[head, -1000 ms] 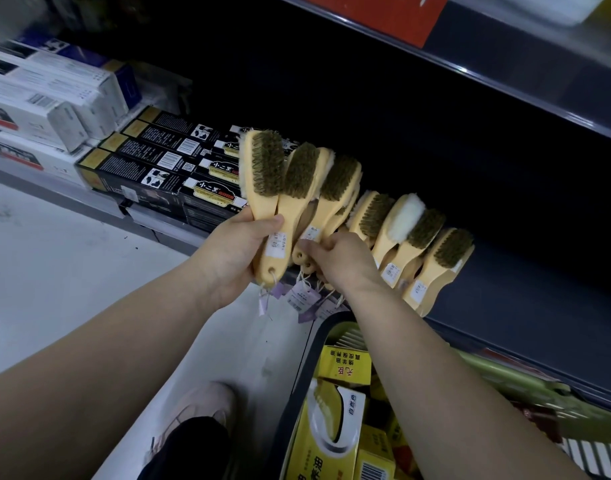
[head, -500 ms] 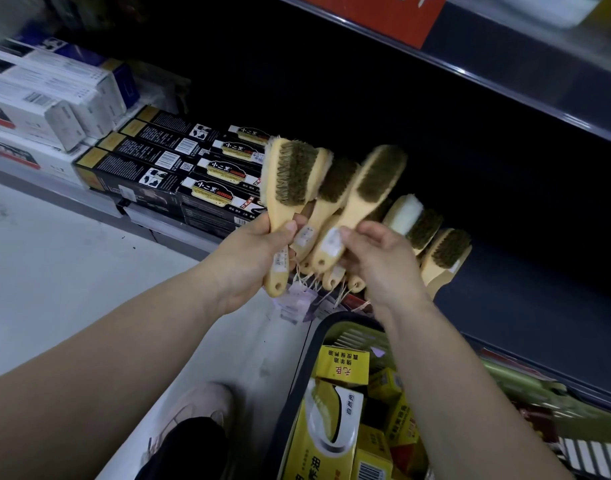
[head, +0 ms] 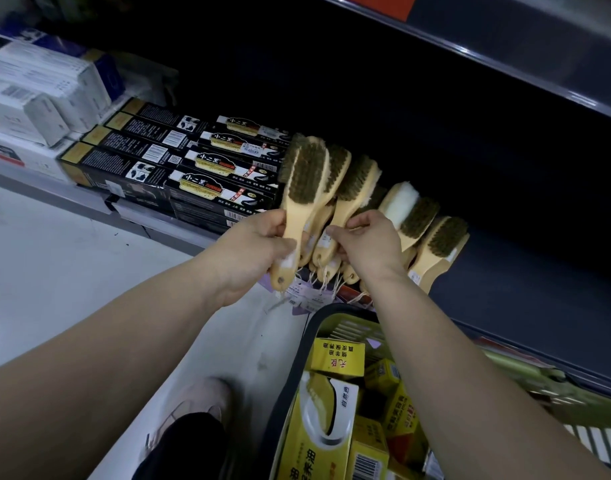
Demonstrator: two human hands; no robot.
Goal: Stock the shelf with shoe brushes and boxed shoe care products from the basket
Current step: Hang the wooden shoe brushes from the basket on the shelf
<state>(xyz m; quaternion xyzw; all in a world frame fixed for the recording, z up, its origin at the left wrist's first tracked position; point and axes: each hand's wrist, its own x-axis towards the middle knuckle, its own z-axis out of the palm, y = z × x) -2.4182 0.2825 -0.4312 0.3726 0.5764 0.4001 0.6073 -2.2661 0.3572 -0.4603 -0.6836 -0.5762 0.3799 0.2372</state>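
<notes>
My left hand [head: 252,251] grips the handles of a bunch of wooden shoe brushes [head: 305,188] with dark bristles, held up in front of the dark shelf [head: 504,289]. My right hand [head: 369,244] pinches the handle of one brush [head: 356,188] in that bunch. More brushes [head: 432,233] lean in a row on the shelf to the right, one with white bristles [head: 401,199]. Below, the basket [head: 297,362] holds yellow boxed shoe care products [head: 335,355].
Black long boxes [head: 179,164] are stacked on the shelf left of the brushes, with white boxes [head: 37,95] further left. An upper shelf edge [head: 504,60] runs overhead. My shoe [head: 200,400] stands on the pale floor [head: 54,258] beside the basket.
My right hand lifted one brush out of the bunch, then brought it back down among the others. The bunch in my left hand shifted slightly right.
</notes>
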